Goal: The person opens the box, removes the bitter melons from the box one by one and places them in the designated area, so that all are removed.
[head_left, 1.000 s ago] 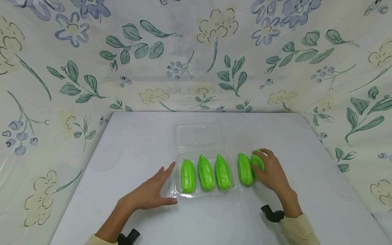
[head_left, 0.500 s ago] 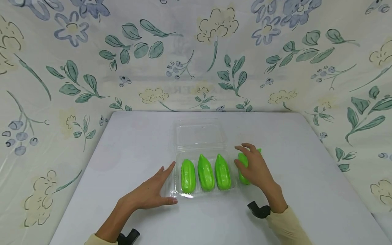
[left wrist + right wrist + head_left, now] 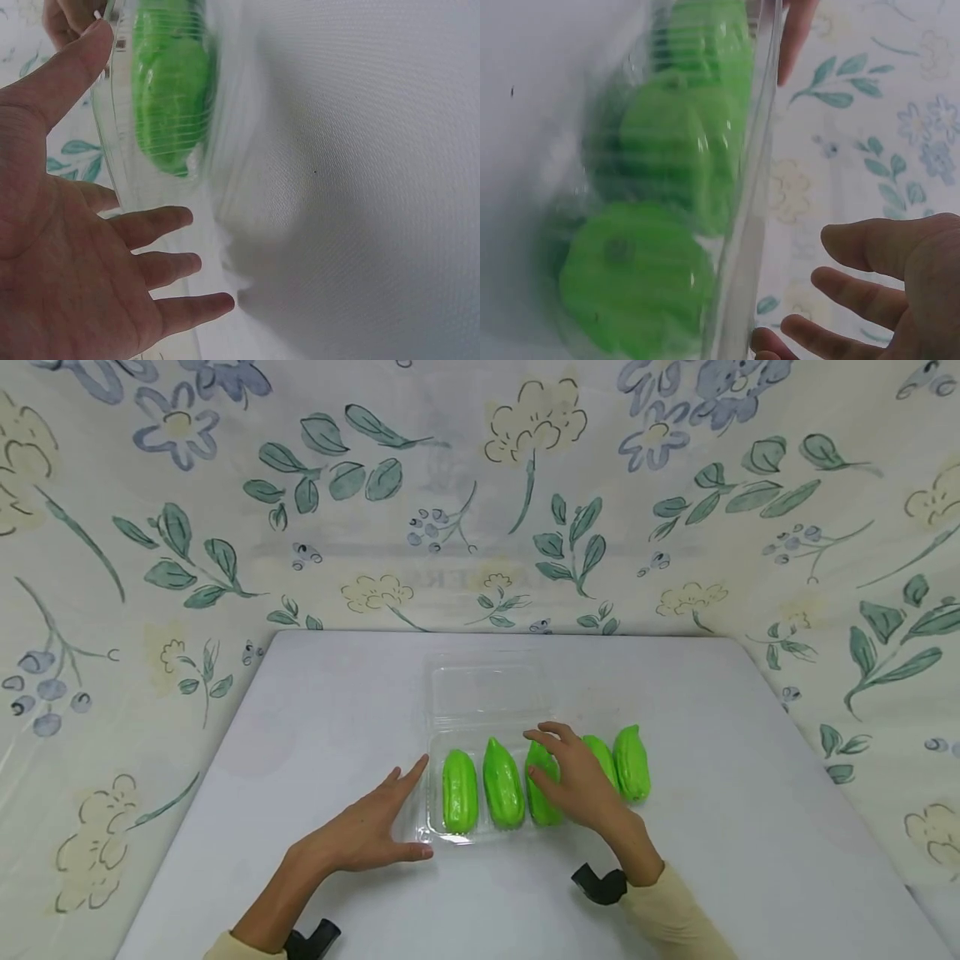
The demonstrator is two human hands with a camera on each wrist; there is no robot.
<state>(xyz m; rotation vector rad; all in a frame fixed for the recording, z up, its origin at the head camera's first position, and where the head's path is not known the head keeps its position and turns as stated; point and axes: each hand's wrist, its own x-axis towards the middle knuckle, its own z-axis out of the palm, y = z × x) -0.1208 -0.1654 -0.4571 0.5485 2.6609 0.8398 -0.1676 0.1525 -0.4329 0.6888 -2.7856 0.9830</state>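
Observation:
A clear plastic clamshell box (image 3: 487, 689) lies open, its lid folded back. In its tray are three glossy green ridged gourds: a left gourd (image 3: 460, 793), a middle gourd (image 3: 504, 785) and a right gourd (image 3: 543, 812). My left hand (image 3: 363, 837) is at the box's left edge, fingers and thumb spread; in the left wrist view the thumb (image 3: 79, 64) is by the rim. Over the right gourd hovers my right hand (image 3: 581, 785), partly covering it. In the right wrist view its loosely bent fingers (image 3: 859, 296) hold nothing.
Two more green gourds lie on the white table (image 3: 337, 693) right of the box: a near one (image 3: 600, 750), partly behind my right hand, and an outer one (image 3: 632, 764). A flowered cloth (image 3: 465, 552) hangs behind the table.
My right hand has moved left, from the outermost gourd across the one beside it to the right gourd in the box. The gourds and my left hand stay in place.

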